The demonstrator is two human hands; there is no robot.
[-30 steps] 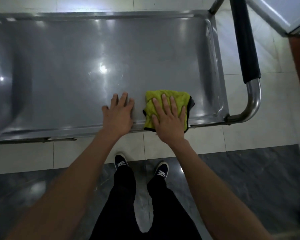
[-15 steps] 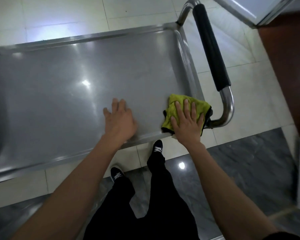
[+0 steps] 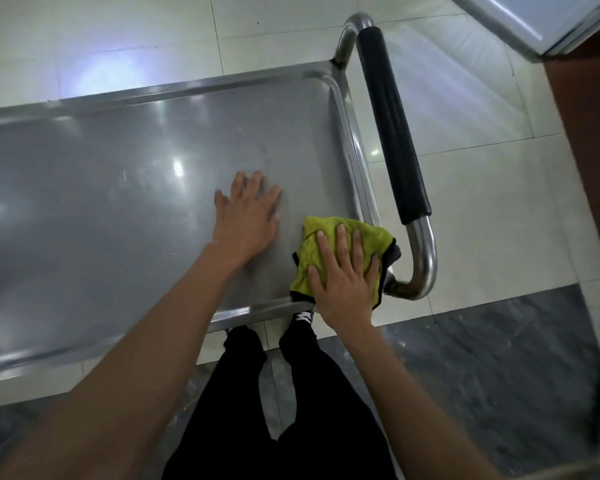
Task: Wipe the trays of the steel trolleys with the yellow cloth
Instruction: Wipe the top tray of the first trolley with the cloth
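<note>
1. Floor (image 3: 482, 188) of pale tiles beyond and to the right of the trolley, darker marbled tiles nearer the feet.
2. Steel tray (image 3: 101, 202) of the trolley, wide and shiny, with a raised rim all round and bright light spots mirrored in it; left part cut off by the edge of view.
3. Black trousers (image 3: 281, 410) at bottom centre, below the near rim of the tray; white-marked shoe (image 3: 303, 317) just under that rim.
4. Trolley handle (image 3: 392, 133) at the tray's right end: bent steel tube with a black sleeve along its straight run, bare steel at both curved ends.
5. Left hand (image 3: 246, 220) flat on the bare steel, palm down, fingers straight and slightly spread, just beside the cloth but apart from it; grip apart, nothing held.
6. Right hand (image 3: 343, 271) flat on top of the cloth, fingers straight and spread, pressing it down; grip apart, not curled round the fabric.
7. Yellow cloth (image 3: 314, 258) with a dark edge, bunched in the near right corner of the tray, touching the right rim and reaching the near rim beside the handle's lower bend.
</note>
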